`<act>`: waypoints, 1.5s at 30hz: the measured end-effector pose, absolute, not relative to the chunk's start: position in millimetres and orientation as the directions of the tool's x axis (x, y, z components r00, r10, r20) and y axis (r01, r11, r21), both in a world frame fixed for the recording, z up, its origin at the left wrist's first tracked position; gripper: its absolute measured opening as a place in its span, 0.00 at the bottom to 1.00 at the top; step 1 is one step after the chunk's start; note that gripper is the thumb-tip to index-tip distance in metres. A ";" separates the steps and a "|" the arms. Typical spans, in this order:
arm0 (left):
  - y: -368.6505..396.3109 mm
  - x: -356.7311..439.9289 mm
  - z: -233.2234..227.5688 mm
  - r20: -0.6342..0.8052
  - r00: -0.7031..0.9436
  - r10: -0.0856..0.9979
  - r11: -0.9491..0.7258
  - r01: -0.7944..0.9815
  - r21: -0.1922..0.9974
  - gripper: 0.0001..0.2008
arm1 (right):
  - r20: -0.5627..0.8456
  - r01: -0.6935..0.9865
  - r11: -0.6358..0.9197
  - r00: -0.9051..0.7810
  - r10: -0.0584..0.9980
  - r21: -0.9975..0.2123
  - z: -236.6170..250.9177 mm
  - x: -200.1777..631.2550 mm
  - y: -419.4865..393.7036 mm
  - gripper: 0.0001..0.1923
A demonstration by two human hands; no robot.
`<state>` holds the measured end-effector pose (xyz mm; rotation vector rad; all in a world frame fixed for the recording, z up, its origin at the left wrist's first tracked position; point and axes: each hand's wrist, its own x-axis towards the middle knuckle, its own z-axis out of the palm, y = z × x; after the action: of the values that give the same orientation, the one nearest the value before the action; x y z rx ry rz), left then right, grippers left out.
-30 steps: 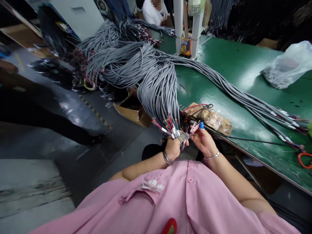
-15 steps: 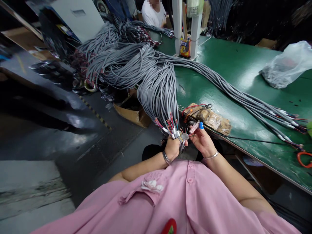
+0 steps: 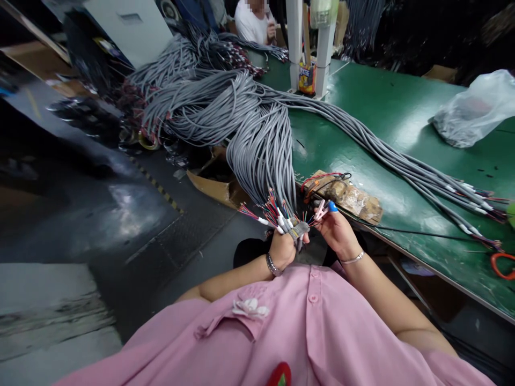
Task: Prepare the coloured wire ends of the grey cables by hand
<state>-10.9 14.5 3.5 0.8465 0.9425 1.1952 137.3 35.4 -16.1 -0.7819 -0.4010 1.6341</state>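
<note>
- Head view: the left hand (image 3: 282,247) is closed around the stripped end of one grey cable (image 3: 298,230), gripping it just below the person's chest line, in front of the pink shirt (image 3: 281,332).
- The right hand (image 3: 337,231) pinches the thin coloured wires at that cable's tip between thumb and forefinger; a blue cap (image 3: 332,206) covers one fingertip, and a small pale pink piece shows just beside it.
- The held cable belongs to a thick bundle of grey cables (image 3: 263,145) that hangs over the front edge of the green desk (image 3: 386,112), its coloured wire ends fanned out just above the left hand.
- A second run of grey cables (image 3: 402,161) lies across the desk toward the right.
- A taped brown block (image 3: 350,195) sits on the desk edge, just beyond the right hand.
- A clear plastic bag (image 3: 475,110) lies at the far right of the desk.
- A cardboard box (image 3: 213,179) stands on the floor under the bundle.
- Another person in a white top (image 3: 251,24) sits at the far end.
</note>
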 end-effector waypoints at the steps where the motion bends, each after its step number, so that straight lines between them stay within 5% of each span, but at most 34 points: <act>1: 15.4 -9.6 3.3 -0.146 0.105 0.984 0.176 -0.382 0.907 0.12 | -0.264 -0.728 -0.215 -0.049 0.963 -0.651 -17.4 137.1 35.4 0.15; 7: 20.0 -2.8 2.1 -0.190 0.085 0.978 0.208 -0.378 0.902 0.14 | -0.257 -0.718 -0.211 -0.047 0.965 -0.664 -22.3 134.6 37.8 0.20; 19: 20.6 -4.6 -4.5 -0.147 0.063 0.987 0.160 -0.337 0.928 0.14 | -0.281 -0.838 -0.222 -0.087 0.956 -0.499 -25.9 129.0 48.1 0.16; 33: 15.3 -14.2 -9.0 -0.139 0.081 0.987 0.158 -0.304 0.939 0.14 | -0.271 -0.817 -0.255 -0.126 0.954 -0.518 -32.6 130.1 34.7 0.22; 39: 9.7 -27.7 -14.1 -0.113 0.116 0.987 0.130 -0.142 0.981 0.17 | -0.306 -0.552 -0.450 -0.337 0.890 -0.702 -22.9 146.5 23.4 0.28; 45: 8.2 -34.7 -11.5 -0.079 0.216 0.973 0.078 0.014 0.997 0.16 | -0.336 -0.260 -0.432 -0.342 0.878 -0.863 -0.7 154.0 18.8 0.17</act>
<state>-34.7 8.2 -11.5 1.2503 1.0878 0.9892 154.0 18.8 -0.7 -1.0749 -0.9293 1.8653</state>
